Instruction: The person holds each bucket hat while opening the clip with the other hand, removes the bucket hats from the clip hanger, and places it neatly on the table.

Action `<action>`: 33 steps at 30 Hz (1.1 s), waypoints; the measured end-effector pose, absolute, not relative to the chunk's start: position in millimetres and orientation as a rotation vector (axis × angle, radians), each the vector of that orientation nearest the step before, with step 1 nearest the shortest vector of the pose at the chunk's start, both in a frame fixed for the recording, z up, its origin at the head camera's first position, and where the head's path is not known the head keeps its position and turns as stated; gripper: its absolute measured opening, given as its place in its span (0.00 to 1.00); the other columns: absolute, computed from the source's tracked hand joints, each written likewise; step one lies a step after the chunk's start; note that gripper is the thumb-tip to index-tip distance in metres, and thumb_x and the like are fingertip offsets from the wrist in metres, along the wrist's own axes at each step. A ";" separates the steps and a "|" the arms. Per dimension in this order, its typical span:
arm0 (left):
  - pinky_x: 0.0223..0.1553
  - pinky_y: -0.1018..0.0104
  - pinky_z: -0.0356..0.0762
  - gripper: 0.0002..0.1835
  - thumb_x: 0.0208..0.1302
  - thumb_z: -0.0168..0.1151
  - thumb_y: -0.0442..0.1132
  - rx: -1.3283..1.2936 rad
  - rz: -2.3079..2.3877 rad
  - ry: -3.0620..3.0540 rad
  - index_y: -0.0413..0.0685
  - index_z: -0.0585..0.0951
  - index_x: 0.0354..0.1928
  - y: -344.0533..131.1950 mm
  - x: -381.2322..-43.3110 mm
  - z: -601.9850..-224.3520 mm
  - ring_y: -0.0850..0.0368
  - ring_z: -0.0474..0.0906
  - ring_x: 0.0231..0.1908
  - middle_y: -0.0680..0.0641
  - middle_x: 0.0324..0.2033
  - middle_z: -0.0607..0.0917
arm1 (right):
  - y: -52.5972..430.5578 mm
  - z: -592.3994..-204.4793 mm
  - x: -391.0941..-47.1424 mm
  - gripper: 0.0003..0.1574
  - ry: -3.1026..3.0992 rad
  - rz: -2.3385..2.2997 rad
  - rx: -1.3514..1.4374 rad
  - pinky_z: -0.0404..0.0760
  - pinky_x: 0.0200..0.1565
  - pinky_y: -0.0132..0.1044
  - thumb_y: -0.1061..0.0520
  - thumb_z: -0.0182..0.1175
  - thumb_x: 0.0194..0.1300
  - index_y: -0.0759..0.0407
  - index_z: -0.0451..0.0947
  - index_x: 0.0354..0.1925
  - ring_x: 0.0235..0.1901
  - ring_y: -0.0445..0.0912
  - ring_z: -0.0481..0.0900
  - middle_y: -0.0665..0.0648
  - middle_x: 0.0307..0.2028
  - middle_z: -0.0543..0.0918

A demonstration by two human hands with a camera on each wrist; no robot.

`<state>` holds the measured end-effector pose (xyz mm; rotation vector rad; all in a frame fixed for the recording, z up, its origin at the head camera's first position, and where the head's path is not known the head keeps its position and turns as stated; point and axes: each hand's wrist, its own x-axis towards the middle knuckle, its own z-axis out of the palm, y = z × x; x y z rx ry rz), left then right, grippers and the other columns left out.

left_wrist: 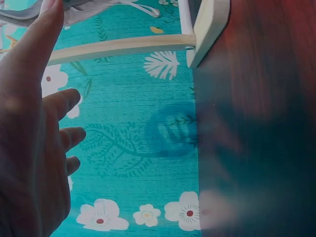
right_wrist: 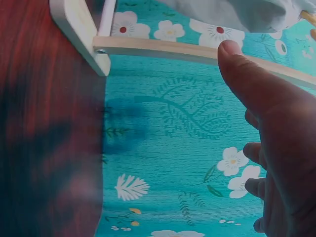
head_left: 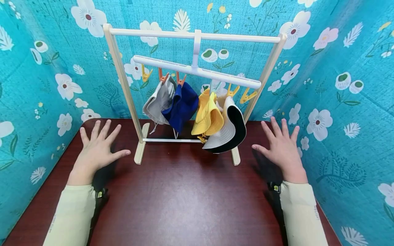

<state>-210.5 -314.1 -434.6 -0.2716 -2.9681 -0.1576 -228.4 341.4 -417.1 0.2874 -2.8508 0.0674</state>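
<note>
My left hand (head_left: 97,150) is held over the table's left side with its fingers spread, holding nothing. On the other side my right hand (head_left: 282,150) is spread the same way, its thumb toward the rack. Between them stands a small wooden clothes rack (head_left: 121,78). A white clip hanger (head_left: 226,76) hangs from its top bar, tilted down to the right. Clothespins hold a grey hat (head_left: 157,104), a navy blue hat (head_left: 184,102), a yellow hat (head_left: 203,118) and a white sun hat (head_left: 221,132) with a black brim underside. Both hands are apart from the rack.
Yellow clothespins (head_left: 145,74) sit at both hanger ends, gripping no hat. A dark red-brown table (head_left: 187,198) lies under everything. Blue flowered cloth (head_left: 335,112) walls in the back and sides. The rack's feet (head_left: 141,145) stand near the table's back edge.
</note>
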 end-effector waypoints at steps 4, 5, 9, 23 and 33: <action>0.63 0.31 0.03 0.60 0.57 0.56 0.80 -0.281 -0.177 -2.951 0.58 0.47 0.83 -311.3 -208.7 -428.9 0.34 0.21 0.79 0.36 0.81 0.42 | 340.3 -410.9 -224.8 0.66 -2.829 0.084 0.296 0.14 0.67 0.70 0.20 0.60 0.60 0.43 0.45 0.83 0.80 0.64 0.25 0.60 0.83 0.39; 0.63 0.31 0.03 0.60 0.57 0.56 0.79 -0.284 -0.183 -2.946 0.58 0.47 0.83 -310.6 -208.0 -427.2 0.34 0.21 0.79 0.36 0.81 0.42 | 340.1 -409.4 -223.9 0.65 -2.819 0.088 0.299 0.14 0.67 0.70 0.21 0.61 0.60 0.43 0.46 0.83 0.80 0.64 0.26 0.60 0.83 0.40; 0.65 0.29 0.06 0.60 0.57 0.57 0.79 -0.298 -0.194 -2.920 0.57 0.47 0.83 -307.8 -204.7 -420.6 0.35 0.22 0.79 0.36 0.81 0.43 | 339.4 -403.1 -220.0 0.63 -2.787 0.104 0.316 0.15 0.68 0.69 0.25 0.63 0.61 0.43 0.47 0.82 0.80 0.64 0.29 0.59 0.83 0.41; 0.69 0.21 0.37 0.60 0.55 0.63 0.76 -0.358 -0.233 -2.823 0.58 0.51 0.82 -304.9 -199.5 -408.9 0.32 0.48 0.76 0.37 0.79 0.55 | 330.9 -379.4 -205.2 0.52 -2.661 0.150 0.355 0.26 0.72 0.69 0.39 0.68 0.66 0.49 0.59 0.79 0.80 0.64 0.40 0.63 0.81 0.52; 0.68 0.28 0.53 0.57 0.56 0.67 0.71 -0.391 -0.280 -2.715 0.55 0.56 0.81 -302.1 -198.8 -404.8 0.34 0.56 0.74 0.37 0.77 0.61 | 324.7 -369.5 -197.5 0.45 -2.563 0.189 0.366 0.34 0.76 0.65 0.46 0.69 0.66 0.53 0.66 0.75 0.77 0.64 0.54 0.66 0.76 0.63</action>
